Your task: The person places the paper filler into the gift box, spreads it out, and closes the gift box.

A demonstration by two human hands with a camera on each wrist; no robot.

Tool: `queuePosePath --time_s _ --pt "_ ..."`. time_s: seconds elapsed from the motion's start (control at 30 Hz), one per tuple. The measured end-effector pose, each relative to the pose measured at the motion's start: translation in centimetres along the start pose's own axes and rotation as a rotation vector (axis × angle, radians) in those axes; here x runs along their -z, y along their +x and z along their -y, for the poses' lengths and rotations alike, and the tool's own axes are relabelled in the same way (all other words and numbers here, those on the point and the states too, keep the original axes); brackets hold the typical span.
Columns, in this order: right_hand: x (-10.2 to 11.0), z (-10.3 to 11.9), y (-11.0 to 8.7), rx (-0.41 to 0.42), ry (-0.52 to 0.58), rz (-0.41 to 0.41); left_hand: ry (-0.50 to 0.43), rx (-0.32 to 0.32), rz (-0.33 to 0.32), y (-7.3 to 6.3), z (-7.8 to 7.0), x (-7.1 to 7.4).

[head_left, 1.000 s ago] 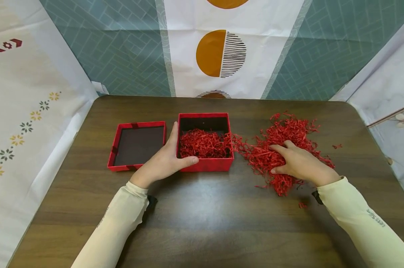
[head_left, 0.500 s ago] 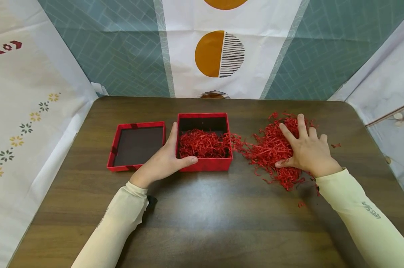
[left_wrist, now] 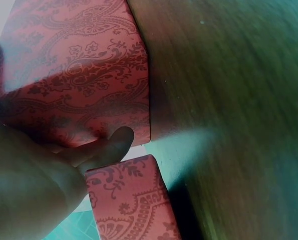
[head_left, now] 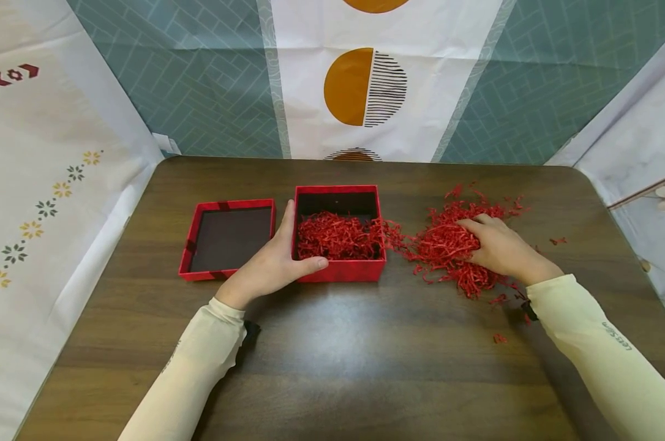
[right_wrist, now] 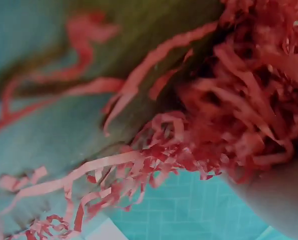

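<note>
A red open-topped box [head_left: 340, 271] with a dark inside stands near the middle of the table, partly filled with red shredded paper [head_left: 335, 237]. My left hand [head_left: 272, 263] rests against its front left corner, thumb along the front wall and extended fingers along the left wall. The left wrist view shows the box's patterned side [left_wrist: 78, 75] beside those fingers. To the right lies a loose pile of shredded paper [head_left: 448, 242]. My right hand [head_left: 503, 250] grips into this pile with curled fingers; its fingertips are hidden among the strands.
The box's lid [head_left: 230, 240], red-rimmed and dark inside, lies left of the box, close to my left hand. A trail of strands [head_left: 393, 233] links the box to the pile. Stray scraps [head_left: 499, 338] lie on the wooden table [head_left: 338, 367]. Patterned cloths hang around it.
My right hand lifted off the pile and spread its fingers, then came down again with them curled into the strands. The pile is more gathered at its near side. My left hand stays put.
</note>
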State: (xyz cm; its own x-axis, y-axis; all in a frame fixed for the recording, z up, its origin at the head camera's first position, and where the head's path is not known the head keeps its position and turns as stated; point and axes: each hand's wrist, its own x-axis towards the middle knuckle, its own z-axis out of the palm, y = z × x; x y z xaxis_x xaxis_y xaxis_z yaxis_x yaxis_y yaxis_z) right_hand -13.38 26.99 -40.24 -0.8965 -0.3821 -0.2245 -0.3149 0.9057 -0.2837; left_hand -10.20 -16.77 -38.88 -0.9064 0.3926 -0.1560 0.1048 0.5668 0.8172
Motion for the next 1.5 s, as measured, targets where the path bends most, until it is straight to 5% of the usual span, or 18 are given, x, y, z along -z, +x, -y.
queuePosePath --time_s 0.43,0.63,0.83,1.3,1.4,1.5 --pt "4.4 1.5 -2.0 -0.043 0.282 -0.044 0.002 -0.018 0.000 -0.2 0.2 0.1" --pt "6.6 3.0 -2.5 -0.026 0.550 -0.139 0.005 -0.015 0.000 -0.2 0.1 0.2" --pt "8.3 6.0 -1.7 -0.045 0.821 -0.145 0.008 -0.017 -0.001 -0.1 0.2 0.2" --pt "11.7 17.5 3.3 0.109 0.913 -0.237 0.008 -0.020 0.011 -0.1 0.1 0.2" --pt "10.3 19.2 5.1 0.158 0.783 -0.307 0.005 -0.017 0.009 0.0 0.1 0.2" --pt "7.8 20.0 6.7 0.210 0.535 -0.306 -0.004 -0.016 0.011 0.0 0.1 0.1"
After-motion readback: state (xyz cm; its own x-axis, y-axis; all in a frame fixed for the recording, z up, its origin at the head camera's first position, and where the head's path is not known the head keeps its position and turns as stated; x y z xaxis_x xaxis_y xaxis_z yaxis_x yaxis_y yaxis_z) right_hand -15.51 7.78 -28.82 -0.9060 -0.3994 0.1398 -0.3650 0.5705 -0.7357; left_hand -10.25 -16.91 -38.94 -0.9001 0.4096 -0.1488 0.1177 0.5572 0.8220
